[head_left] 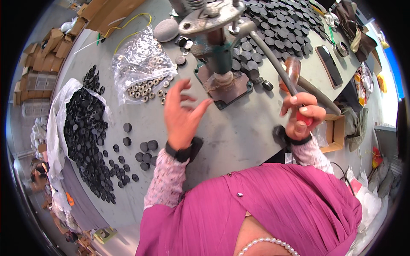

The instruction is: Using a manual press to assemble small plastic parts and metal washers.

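Observation:
A green metal hand press stands on the grey table in front of me, its square base plate under the ram. My left hand is just left of that base, fingers apart and curved, with nothing visible in it. My right hand is wrapped round the press's lever near its red end. Beside the lever is an amber, translucent object whose kind I cannot make out. A few black round caps lie right of the base.
Black round pieces form a big pile at the back and another heap at left on white sheeting. A clear plastic bag holds small metal rings. A phone, a grey pipe and a cardboard box are at right.

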A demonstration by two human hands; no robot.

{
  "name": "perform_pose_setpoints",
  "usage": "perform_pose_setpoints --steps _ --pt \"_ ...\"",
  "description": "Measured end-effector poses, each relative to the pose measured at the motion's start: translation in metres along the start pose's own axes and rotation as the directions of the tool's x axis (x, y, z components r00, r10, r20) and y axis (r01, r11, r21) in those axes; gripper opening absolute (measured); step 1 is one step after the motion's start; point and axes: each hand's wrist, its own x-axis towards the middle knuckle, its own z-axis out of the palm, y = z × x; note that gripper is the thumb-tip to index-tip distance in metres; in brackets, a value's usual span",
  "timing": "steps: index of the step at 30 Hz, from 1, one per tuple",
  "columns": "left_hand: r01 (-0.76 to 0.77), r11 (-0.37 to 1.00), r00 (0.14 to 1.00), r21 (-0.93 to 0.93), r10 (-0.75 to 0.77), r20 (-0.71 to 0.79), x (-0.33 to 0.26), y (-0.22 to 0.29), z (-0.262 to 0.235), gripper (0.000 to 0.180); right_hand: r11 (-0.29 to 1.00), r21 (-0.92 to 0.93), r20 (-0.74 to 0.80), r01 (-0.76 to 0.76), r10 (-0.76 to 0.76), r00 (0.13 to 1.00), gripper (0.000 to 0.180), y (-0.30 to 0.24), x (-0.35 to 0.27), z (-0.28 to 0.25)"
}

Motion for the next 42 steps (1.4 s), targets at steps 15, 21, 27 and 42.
perform_pose_setpoints --steps 15,21,27,42 --pt "0.208 0.804 0.964 0.557 -0.264 0.022 -0.086 -0.045 -0.135 0.038 0.981 -0.188 -0.158 -0.054 0.024 0.987 0.042 -0.042 0.183 0.032" --pt "0.121 0.982 0.991 0.142 -0.128 0.042 -0.036 -0.012 -0.043 0.035 0.988 -0.102 -0.148 0.112 -0.127 0.981 0.045 -0.029 0.193 0.056" --pt "0.017 0.995 1.0 -0.099 -0.015 0.015 0.014 -0.009 0.048 0.037 0.987 -0.142 -0.128 -0.079 0.061 0.99 0.044 -0.04 0.172 0.033" --pt "-0.002 1.0 0.997 -0.017 0.004 0.076 -0.005 -0.001 0.01 0.069 0.997 -0.047 -0.031 -0.061 0.06 0.998 0.039 -0.011 0.0 0.003"
